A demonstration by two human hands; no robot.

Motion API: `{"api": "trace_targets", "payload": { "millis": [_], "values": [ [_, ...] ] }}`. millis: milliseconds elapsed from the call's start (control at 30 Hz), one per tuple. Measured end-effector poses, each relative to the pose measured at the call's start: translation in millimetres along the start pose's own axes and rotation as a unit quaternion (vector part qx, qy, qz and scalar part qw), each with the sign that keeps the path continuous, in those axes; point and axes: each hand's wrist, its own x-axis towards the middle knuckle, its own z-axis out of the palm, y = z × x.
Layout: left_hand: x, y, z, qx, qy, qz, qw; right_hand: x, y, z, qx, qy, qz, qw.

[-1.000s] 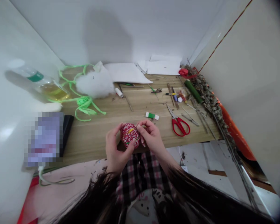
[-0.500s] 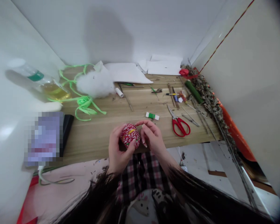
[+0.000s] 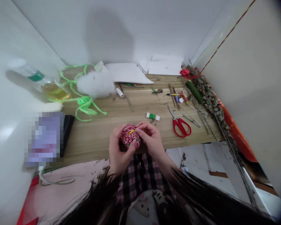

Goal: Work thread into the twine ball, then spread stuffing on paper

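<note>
A ball wound with red and white yarn [image 3: 128,136], with a small yellow patch on top, sits in my left hand [image 3: 118,151]. Its fingers wrap the far left side and the thumb presses the near right side. At the ball's upper right, the thumb and forefinger of my right hand [image 3: 152,139] come together in a pinch against the surface. Whatever lies between those fingertips is too small to make out. Just beyond, a spool of green thread [image 3: 152,116] lies on the wooden table [image 3: 93,140]. Red-handled scissors [image 3: 180,126] lie to the right, blades partly apart.
White stuffing [image 3: 95,83] and bright green cord [image 3: 85,104] lie at the back left, near a tilted bottle [image 3: 53,89]. A phone [image 3: 45,137] rests at the left edge. Sticks, a green roll [image 3: 194,91] and dried stems [image 3: 208,104] line the right side.
My right hand has moved slightly left onto the ball, and its thumb and forefinger have closed to a pinch. My left hand and the ball stay nearly still.
</note>
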Motion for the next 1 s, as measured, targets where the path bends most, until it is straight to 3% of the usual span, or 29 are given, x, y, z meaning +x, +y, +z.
{"api": "trace_targets", "payload": {
  "millis": [267,1000],
  "values": [
    [1.8,5.3,5.4,-0.043,0.033,-0.021,0.998,-2.2,1.2,4.1,0.004,0.009,0.07,0.998],
    [-1.5,-0.1,4.9,-0.033,0.038,0.008,0.999,1.4,-1.9,-10.4,0.008,0.028,0.064,0.998]
  ]
}}
